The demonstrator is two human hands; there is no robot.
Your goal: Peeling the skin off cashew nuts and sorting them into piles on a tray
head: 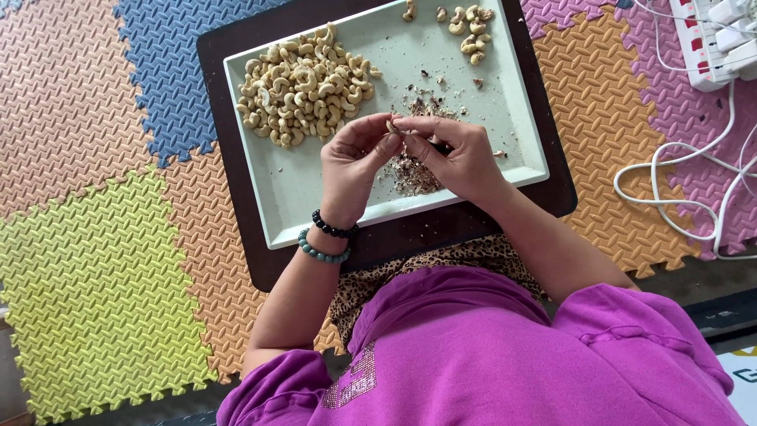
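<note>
Head view: left hand (355,162) and right hand (461,158) meet over the pale tray (300,205); both grips pinched together on one cashew (392,125) held just above the tray; heap of cashews (303,87) at tray's far left; small cluster of nuts (471,28) at far right; skin scraps (414,170) under the hands; tray sits on dark board (236,197) on foam floor mat (95,260).

No packages, labels, signs, screens.

Interlocking foam floor mats (102,260) in yellow, orange, blue and purple. White power strip (714,39) at upper right, with white cables (678,170) looped across the mats.
</note>
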